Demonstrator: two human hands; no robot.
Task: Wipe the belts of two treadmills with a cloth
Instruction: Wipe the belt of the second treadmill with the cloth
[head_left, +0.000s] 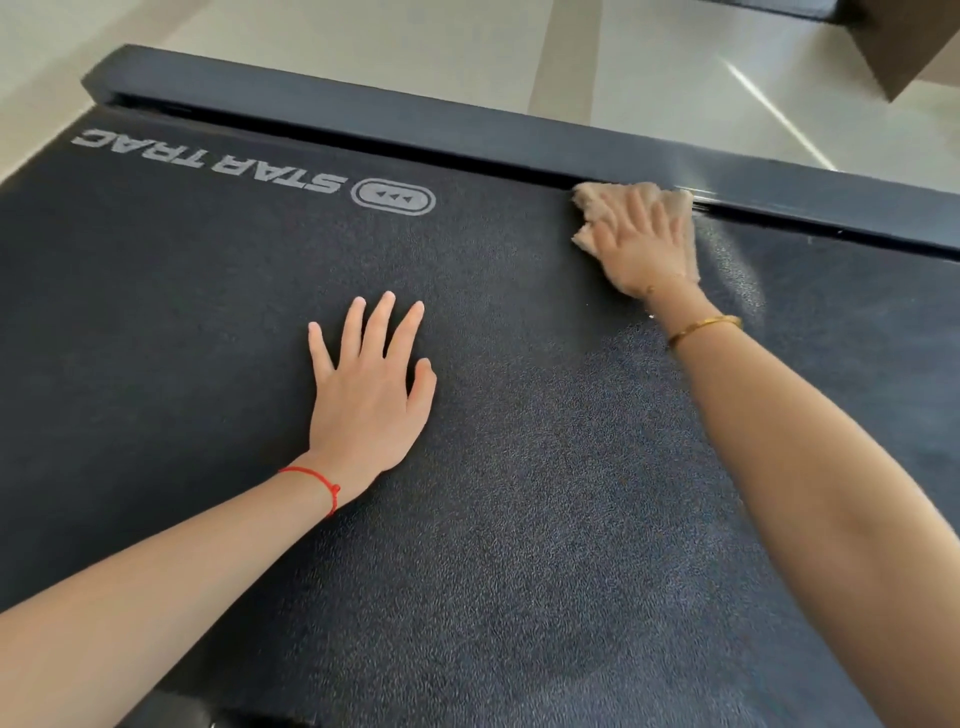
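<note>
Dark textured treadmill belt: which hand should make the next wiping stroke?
Right. The right hand already presses the beige cloth flat on the dark textured treadmill belt beside the side rail; the left hand lies flat, clothless.

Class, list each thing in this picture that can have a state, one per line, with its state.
Left hand: flat on the belt, fingers spread, holding nothing.
Right hand: fingers straight, pressing the cloth down.
Cloth: bunched under the hand, at the belt's far edge.
Belt: a lighter sheen beside the cloth.
Side rail: bare.
</note>
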